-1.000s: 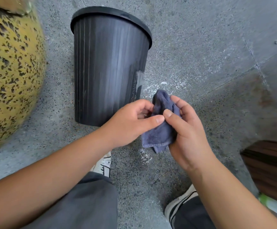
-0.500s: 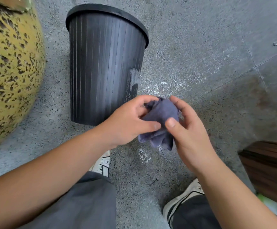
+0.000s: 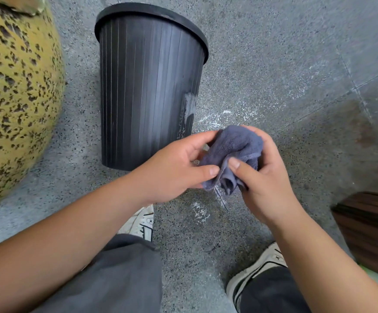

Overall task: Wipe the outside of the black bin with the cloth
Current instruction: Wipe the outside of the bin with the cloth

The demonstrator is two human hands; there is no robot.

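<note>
Where speckled grey stone floor (image 3: 273, 64) fills the view, crossed by thin seams and dusted with whitish powder near the middle; at far left, bulging over that floor, a large rounded yellow-ochre surface pitted with dark spots (image 3: 14, 98); just right of it, standing apart, the black ribbed plastic bin (image 3: 147, 86), apparently upside down with its wide rim toward the top of the view and its narrower end nearer the feet, streaked pale grey along the ribs and marked by a whitish smear low on its right flank; at lower right, a dark brown wooden slatted edge (image 3: 368, 229), cut off by the frame; below, grey trousers (image 3: 106, 281) over two pale sneakers (image 3: 141, 222) planted on the floor; in front of the bin's lower right corner, held above the floor and not touching the bin, the left hand (image 3: 172, 172) and right hand (image 3: 267, 184) drawn close together; between them, the small bunched blue-grey terry cloth (image 3: 233, 150); left grip closed on the cloth's left side, thumb pressed on its lower fold, fingers curled behind; right grip likewise closed on the cloth, thumb on its front, fingers wrapped over the top and right edge; a short loose corner of cloth hanging below both thumbs.
</note>
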